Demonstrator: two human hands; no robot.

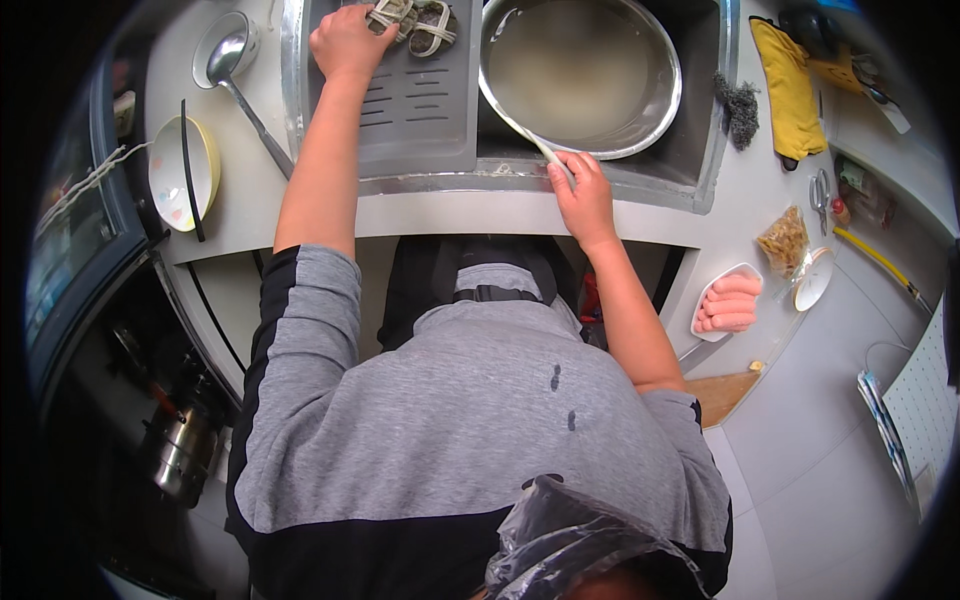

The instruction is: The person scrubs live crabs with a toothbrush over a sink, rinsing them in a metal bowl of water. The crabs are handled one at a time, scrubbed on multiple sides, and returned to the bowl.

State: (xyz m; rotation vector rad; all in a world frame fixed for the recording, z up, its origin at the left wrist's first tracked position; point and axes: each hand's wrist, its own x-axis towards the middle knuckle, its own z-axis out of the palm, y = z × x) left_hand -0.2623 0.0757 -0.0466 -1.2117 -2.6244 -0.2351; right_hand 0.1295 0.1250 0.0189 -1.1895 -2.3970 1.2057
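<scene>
My left hand [349, 45] is at the far left of the sink, thumb and fingertips around the near end of a dark crab [395, 11] bound with white string. A second string-bound crab [433, 28] lies beside it on the grey slotted drain tray [409, 142]. My right hand [583, 199] grips a slim pale handle [538, 142] at the sink's front edge. The handle's far end reaches the rim of a round steel basin [667, 120]; its tip cannot be made out. Cloudy water [574, 67] fills the basin, which sits in the dark sink [690, 142].
Left of the sink are a steel ladle [259, 120] in a white bowl [251, 56] and a yellow-rimmed bowl [169, 169] with a black stick across it. Right are steel wool [741, 116], a yellow cloth [786, 90], scissors [819, 193] and a tray of sausages [727, 304].
</scene>
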